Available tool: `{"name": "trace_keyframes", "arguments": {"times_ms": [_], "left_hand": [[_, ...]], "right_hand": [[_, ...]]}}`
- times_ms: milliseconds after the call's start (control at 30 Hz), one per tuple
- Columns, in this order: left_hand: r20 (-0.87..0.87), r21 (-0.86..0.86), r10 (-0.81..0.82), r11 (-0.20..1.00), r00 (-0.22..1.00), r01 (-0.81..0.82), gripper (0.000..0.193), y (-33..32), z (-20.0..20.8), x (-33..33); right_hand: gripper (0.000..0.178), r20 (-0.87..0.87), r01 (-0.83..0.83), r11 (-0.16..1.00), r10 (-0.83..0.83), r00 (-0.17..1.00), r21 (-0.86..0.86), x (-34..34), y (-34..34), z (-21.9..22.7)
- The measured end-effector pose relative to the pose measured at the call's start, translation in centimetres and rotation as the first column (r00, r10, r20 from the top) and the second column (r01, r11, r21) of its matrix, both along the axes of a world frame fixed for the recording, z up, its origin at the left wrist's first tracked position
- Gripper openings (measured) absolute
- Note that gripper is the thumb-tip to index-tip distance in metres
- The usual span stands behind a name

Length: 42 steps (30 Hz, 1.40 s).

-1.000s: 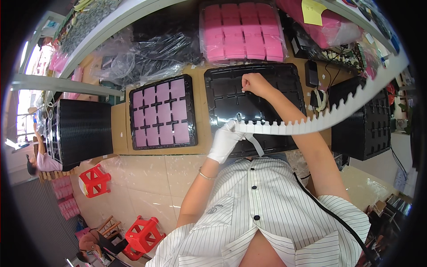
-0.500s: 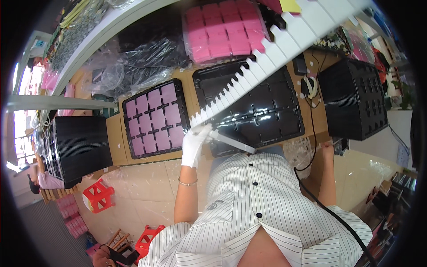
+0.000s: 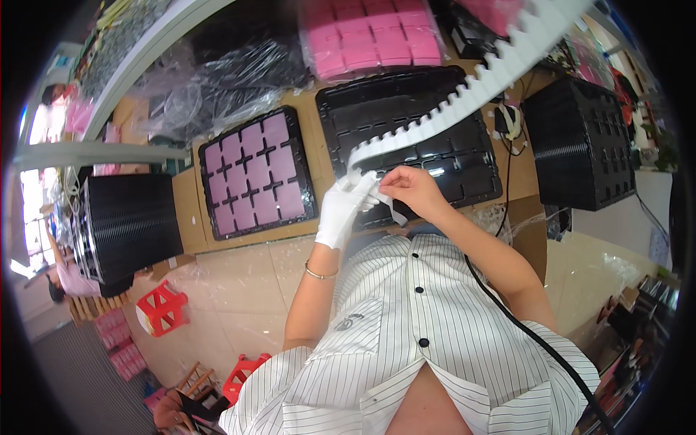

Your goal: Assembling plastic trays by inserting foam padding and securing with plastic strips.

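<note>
My left hand [image 3: 339, 212], in a white glove, is closed on a long white notched strip [image 3: 464, 101]. From the hand the strip rises to the upper right, its row of tabs along the upper edge. A short loose tail [image 3: 395, 210] hangs below the fingers. My bare right hand [image 3: 415, 190] meets the left one, thumb and forefinger pinched together at the glove's fingertips; what they pinch is too small to tell. Under both hands lies a large black moulded tray [image 3: 464, 156]. Left of it sits a black tray with mauve pads [image 3: 254, 138] in its compartments.
Stacks of black trays stand left [image 3: 138, 225] and right [image 3: 580, 145] on the bench. Pink pads [image 3: 373, 36] in clear wrap and plastic-wrapped black pieces [image 3: 246, 80] lie behind. A black cable [image 3: 522, 326] runs past my right arm. Red stools [image 3: 163, 308] stand on the floor.
My right hand has come up from beside the bench edge to meet the left. My left hand has shifted slightly right and up, and the strip now bends in a curve.
</note>
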<state>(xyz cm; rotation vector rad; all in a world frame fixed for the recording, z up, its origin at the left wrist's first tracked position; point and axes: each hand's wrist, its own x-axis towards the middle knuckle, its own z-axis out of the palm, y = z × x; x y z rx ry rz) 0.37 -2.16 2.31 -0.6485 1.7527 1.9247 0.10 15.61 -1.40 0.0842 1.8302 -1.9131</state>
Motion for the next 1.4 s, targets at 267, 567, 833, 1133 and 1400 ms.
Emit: {"name": "trace_keyframes", "arguments": {"times_ms": [267,567,833,1133,1400], "left_hand": [[-0.075,0.052,0.137,0.990,0.988,-0.134,0.017,-1.9,-0.8,1.8],[-0.127,0.002,0.252,0.967,0.959,-0.254,0.015,-5.1,-3.2,3.3],[-0.096,-0.064,0.184,0.980,0.978,-0.191,0.012,-6.5,-2.0,3.4],[-0.127,0.083,0.176,0.983,0.976,-0.167,0.013,-5.0,-2.7,2.9],[-0.253,0.073,-0.001,0.997,0.967,0.021,0.018,-6.3,-4.3,1.9]], "right_hand": [[0.017,0.134,-0.011,0.999,0.005,0.991,0.045,1.1,-1.6,-0.1],[0.008,-0.585,-0.074,0.976,0.184,0.790,0.207,1.7,-2.3,0.7],[0.018,-0.635,0.175,0.746,0.390,0.667,0.642,-0.1,-2.5,-4.6],[0.020,0.136,-0.105,0.960,0.144,0.980,-0.260,-0.1,-1.9,-3.7],[0.014,-0.002,-0.346,0.938,0.346,0.938,0.020,0.8,-0.7,-2.0]]}}
